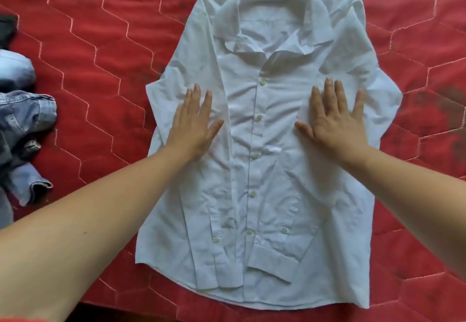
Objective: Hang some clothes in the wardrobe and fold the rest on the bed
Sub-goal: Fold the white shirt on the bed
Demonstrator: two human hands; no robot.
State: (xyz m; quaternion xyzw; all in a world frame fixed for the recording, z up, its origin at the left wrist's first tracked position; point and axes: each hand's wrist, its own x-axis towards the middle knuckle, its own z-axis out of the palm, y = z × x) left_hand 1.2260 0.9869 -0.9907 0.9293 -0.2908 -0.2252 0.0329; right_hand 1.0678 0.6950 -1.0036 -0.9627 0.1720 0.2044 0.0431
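A white shirt lay flat on the bed, front side up, on a red quilted cover stitched in a pale honeycomb pattern. Its collar pointed away from the person and its rounded hem lay nearest to them. The front was buttoned, with a row of small buttons running down the middle. Both long sleeves were folded inward over the body of the shirt, and their cuffs rested low on the front, one to the right of the button row and one to the left of it (the cloth there was quite creased).

The left hand pressed palm down on the shirt's chest, left of the buttons, with its fingers straight and slightly spread, holding nothing. The right hand lay the same way on the other side of the buttons, flat, fingers fanned wide, thumb pointing inward. The two hands were level with each other and well apart, with the button row between them. Both forearms were bare and reached in from the near edge of the view.

At the far left of the bed, well apart from the shirt, sat a crumpled denim garment, with a pale blue piece of clothing just beyond it and a dark cloth further up, all cut off by the frame edge.
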